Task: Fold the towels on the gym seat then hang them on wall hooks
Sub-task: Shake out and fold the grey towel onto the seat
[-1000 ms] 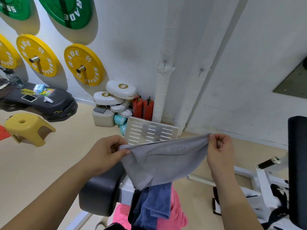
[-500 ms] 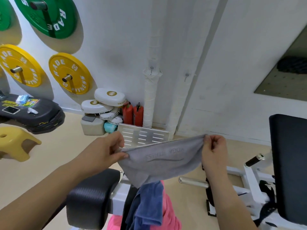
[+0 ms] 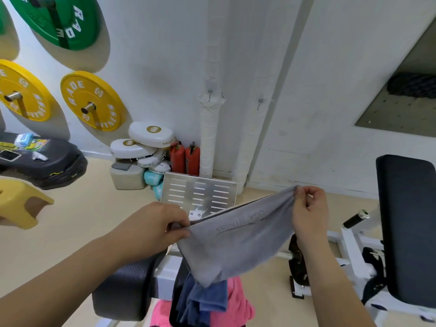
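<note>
Fingers (image 3: 175, 219) of the left hand (image 3: 155, 228) are pinching one top corner of the grey towel (image 3: 236, 246), while the right hand (image 3: 310, 212) is pinching the other corner, held higher. Both forearms are reaching forward, and the towel is sagging between the hands, above a blue towel (image 3: 205, 300) and a pink towel (image 3: 239, 303).

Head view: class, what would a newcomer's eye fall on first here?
The grey towel, stretched mid-frame between the left hand and right hand, which pinch its top corners. Then the yellow plates and green plate on the wall, upper left. A blue towel and pink towel lie below.
</note>
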The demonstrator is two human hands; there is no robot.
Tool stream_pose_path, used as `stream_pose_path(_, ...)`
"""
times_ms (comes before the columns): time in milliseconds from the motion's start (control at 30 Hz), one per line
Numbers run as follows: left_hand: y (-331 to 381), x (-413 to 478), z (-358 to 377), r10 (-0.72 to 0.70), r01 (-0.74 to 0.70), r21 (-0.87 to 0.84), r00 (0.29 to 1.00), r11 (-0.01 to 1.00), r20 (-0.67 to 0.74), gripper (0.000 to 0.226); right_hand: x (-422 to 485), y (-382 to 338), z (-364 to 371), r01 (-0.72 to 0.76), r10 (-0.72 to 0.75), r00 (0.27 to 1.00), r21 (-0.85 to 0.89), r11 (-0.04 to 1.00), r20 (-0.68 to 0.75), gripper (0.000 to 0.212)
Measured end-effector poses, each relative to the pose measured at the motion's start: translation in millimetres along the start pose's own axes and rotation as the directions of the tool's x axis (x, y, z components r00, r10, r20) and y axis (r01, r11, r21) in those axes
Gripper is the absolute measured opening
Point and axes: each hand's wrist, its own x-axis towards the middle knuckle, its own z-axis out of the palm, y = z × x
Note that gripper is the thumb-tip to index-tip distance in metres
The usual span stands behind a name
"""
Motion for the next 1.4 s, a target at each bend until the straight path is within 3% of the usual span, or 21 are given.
stream_pose_path(133,16.2,-11.7,-5.2,-0.006,-0.044,-0.193,0.968,0.98,-0.25,0.01,-8.9,-19.1,-24.1,0.087,-0.082,0.995,0.076,0.993,-0.057,0.006)
stream_pose_path(267,16.7,-8.1,-5.4,-0.251,0.139,-0.374,0.93,0.917,-0.268,0.014,-14.2,-20.6,-26.2,0.087,-0.086,0.996,0.078,0.993,-0.021,0.008)
stream_pose_path(433,29.7,-5.9,-17.0,-0.199,0.081,-0.314,0.91,0.946,-0.364,0.016,-16.0,-22.9,-35.0,0.126,-0.12,0.991,0.115,0.985,-0.055,0.003)
stream_pose_path(567,26.0,-7.9,-22.5,-0.105,0.038,-0.192,0.929,0.981,-0.356,0.012,-20.0,-18.6,-36.5,0.106,-0.104,0.994,0.082,0.991,-0.024,0.01)
stream_pose_path(600,25.9,-6.9,-20.1,-0.106,0.033,-0.192,0.918,0.981,-0.382,0.012,-19.8,-17.9,-35.6,0.1,-0.099,0.995,0.077,0.992,-0.025,0.008)
stream_pose_path(667,26.0,-2.0,-15.5,-0.236,0.101,-0.316,0.873,0.944,-0.427,0.015,-20.6,-15.0,-34.7,0.102,-0.1,0.994,0.07,0.992,-0.031,0.006)
stream_pose_path(733,23.7,1.0,-7.2,-0.406,0.212,-0.469,0.837,0.858,-0.366,0.017,-24.3,-6.0,-30.3,0.082,-0.083,0.997,0.038,0.996,0.005,0.008)
stream_pose_path(867,19.1,9.6,4.7,-0.543,0.298,-0.597,0.791,0.745,-0.282,0.008,-24.1,3.1,-12.5,0.016,-0.017,1.0,0.053,0.998,0.013,0.008)
stream_pose_path(967,5.6,7.0,12.9,-0.647,0.405,-0.638,0.736,0.655,-0.198,0.028,-25.1,19.2,-5.3,-0.148,0.143,0.984,0.036,0.988,0.108,0.015)
stream_pose_path(1000,1.2,5.4,14.9,-0.69,0.441,-0.659,0.704,0.61,-0.167,0.031,-25.4,21.6,-2.4,-0.189,0.183,0.971,0.027,0.982,0.152,0.018)
stream_pose_path(1067,-9.0,3.3,19.0,-0.777,0.46,-0.765,0.625,0.451,-0.082,0.014,-27.5,22.9,3.9,-0.255,0.246,0.949,0.021,0.967,0.199,0.021)
stream_pose_path(1167,-12.2,-3.8,23.4,-0.817,0.426,-0.864,0.576,0.269,0.03,0.011,-35.8,21.2,8.1,-0.287,0.265,0.938,0.076,0.955,0.223,0.02)
stream_pose_path(1400,12.9,0.8,23.7,-0.835,0.422,-0.815,0.534,0.396,-0.129,0.012,-60.5,8.2,20.2,-0.226,0.201,0.964,0.138,0.964,0.176,0.016)
